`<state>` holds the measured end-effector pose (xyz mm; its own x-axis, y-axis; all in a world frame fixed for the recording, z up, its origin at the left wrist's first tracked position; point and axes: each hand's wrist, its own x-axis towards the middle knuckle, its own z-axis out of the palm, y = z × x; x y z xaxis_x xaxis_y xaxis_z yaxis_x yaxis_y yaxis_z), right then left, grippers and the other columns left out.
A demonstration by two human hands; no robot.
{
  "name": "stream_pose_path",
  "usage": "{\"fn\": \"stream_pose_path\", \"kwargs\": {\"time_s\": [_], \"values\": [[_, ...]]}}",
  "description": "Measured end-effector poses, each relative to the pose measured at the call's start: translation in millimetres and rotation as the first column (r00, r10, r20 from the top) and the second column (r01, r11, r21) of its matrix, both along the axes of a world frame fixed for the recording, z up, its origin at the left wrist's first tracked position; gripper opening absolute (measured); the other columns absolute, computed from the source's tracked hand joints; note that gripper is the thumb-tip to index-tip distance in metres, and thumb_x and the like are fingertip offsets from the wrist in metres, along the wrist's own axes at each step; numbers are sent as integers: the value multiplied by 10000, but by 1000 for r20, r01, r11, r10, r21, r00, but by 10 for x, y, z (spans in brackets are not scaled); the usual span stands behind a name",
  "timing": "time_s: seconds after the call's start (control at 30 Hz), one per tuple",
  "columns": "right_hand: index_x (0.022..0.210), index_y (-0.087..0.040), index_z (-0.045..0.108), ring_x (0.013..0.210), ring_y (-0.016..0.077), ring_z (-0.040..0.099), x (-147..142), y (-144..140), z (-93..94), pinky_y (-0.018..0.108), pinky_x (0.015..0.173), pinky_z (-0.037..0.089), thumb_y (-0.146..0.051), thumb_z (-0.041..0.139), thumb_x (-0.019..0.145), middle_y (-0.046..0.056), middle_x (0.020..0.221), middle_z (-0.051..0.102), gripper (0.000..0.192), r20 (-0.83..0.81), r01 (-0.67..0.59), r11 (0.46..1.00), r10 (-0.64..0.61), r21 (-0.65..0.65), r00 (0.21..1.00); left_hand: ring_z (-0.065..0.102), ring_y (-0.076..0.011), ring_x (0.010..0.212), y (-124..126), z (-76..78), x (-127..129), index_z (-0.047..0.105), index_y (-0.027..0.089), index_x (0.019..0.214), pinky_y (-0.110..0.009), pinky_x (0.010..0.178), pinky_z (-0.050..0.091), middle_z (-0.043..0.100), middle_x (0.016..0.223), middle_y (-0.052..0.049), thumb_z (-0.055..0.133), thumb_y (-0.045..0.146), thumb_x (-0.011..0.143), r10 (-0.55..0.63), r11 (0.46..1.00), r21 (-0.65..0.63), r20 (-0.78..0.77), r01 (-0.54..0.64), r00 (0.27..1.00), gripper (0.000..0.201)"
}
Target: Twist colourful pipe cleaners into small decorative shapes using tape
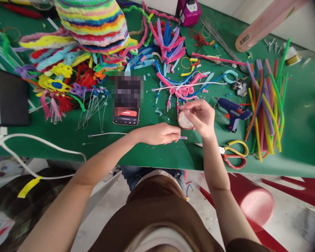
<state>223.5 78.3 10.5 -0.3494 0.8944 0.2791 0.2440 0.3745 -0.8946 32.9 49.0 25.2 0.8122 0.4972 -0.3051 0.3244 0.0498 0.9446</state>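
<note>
The right hand (201,117) hangs just above a small round dish of tiny beads (184,121), its fingers bunched to a narrow pinch over the dish's upper rim; whether a bead sits between the fingertips is too small to tell. The dish lies on the green table (157,154) directly under and slightly left of this hand, touching or nearly touching its fingers.

The left hand (160,133) rests on the table just left of the dish, closed on a thin purple stem (183,137) whose tip pokes out to the right, below the dish. The stem's long axis runs left to right along the table's near edge, so its free end points toward the right hand's wrist. The right hand is the nearer one to the dish; the left is just beside it.

Behind the dish lies a pink and blue fuzzy-wire ornament with a beaded cord and hanging drops (182,89). To the right are a blue glue gun (233,112), scissors with yellow and red handles (232,154) and a bundle of coloured fuzzy wires (265,108). To the left a phone (126,105) lies flat, with a bunch of thin wire stems (94,108) beyond it. Nothing stands between either hand and the dish.
</note>
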Motion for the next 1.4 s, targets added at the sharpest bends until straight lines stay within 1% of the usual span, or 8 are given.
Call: {"fn": "stream_pose_path", "kwargs": {"time_s": [0.07, 0.17, 0.33, 0.57, 0.93, 1.07, 1.23, 1.4], "values": [[932, -231, 647, 897, 189, 651, -127, 151, 9, 379, 800, 524, -231, 525, 906, 28, 904, 700, 125, 297, -19, 992, -19, 124, 955, 448, -81, 503, -7, 1, -2, 549, 167, 826, -194, 496, 358, 485, 569, 43, 402, 327, 968, -76, 997, -24, -18, 75, 997, 259], [949, -219, 683, 1067, 269, 571, -327, 392, -30, 486, 913, 471, -178, 456, 916, 72, 999, 645, 234, 626, -94, 963, -88, 251, 775, 429, -79, 496, -1, -7, -16, 541, 169, 808, -197, 498, 345, 470, 556, 48, 408, 335, 964, -53, 999, -13, -32, 53, 998, 264], [1011, -191, 687, 1123, 312, 509, -544, 615, -173, 514, 912, 441, -135, 412, 913, 102, 1025, 574, 298, 795, -193, 933, -135, 303, 592, 424, -75, 496, 30, -4, -40, 539, 166, 798, -200, 504, 339, 483, 568, 43, 409, 323, 961, 23, 1000, 14, -11, -23, 1000, 261], [986, -175, 698, 1097, 310, 505, -665, 699, -126, 494, 882, 436, -238, 456, 937, 108, 1035, 576, 255, 839, -186, 950, -117, 250, 531, 391, -60, 470, 30, 39, -65, 552, 162, 811, -198, 485, 297, 477, 582, 48, 427, 301, 958, 34, 999, 32, 1, -34, 999, 238], [822, -178, 663, 1027, 286, 531, -787, 725, -220, 466, 841, 444, -136, 457, 890, 102, 926, 590, 221, 793, -163, 941, -148, 297, 591, 418, -75, 510, 28, 48, -47, 552, 166, 803, -209, 520, 306, 521, 625, 32, 410, 331, 957, 19, 998, 64, -34, -17, 999, 267], [809, -190, 626, 977, 251, 540, -632, 603, -108, 450, 838, 462, -146, 478, 880, 90, 924, 587, 170, 697, -124, 947, -126, 297, 706, 397, -81, 497, 47, 81, -80, 551, 172, 794, -213, 518, 302, 475, 578, 44, 406, 351, 958, 23, 997, 75, -26, -21, 999, 283], [816, -211, 599, 811, 155, 599, -212, 265, -4, 321, 696, 516, -258, 560, 868, 27, 859, 632, 81, 233, 11, 989, -45, 144, 971, 406, -78, 504, 83, 134, -171, 553, 168, 832, -200, 510, 325, 464, 585, 44, 426, 327, 954, 153, 988, 24, 11, -153, 988, 237], [796, -235, 556, 533, 91, 615, -51, 55, -88, 222, 467, 484, -429, 665, 825, -33, 689, 662, 224, -267, 7, 982, -59, -189, 962, 403, -74, 508, 100, 121, -229, 544, 168, 824, -190, 489, 324, 451, 588, 42, 451, 355, 956, 277, 961, -16, 40, -277, 960, 247]]}}
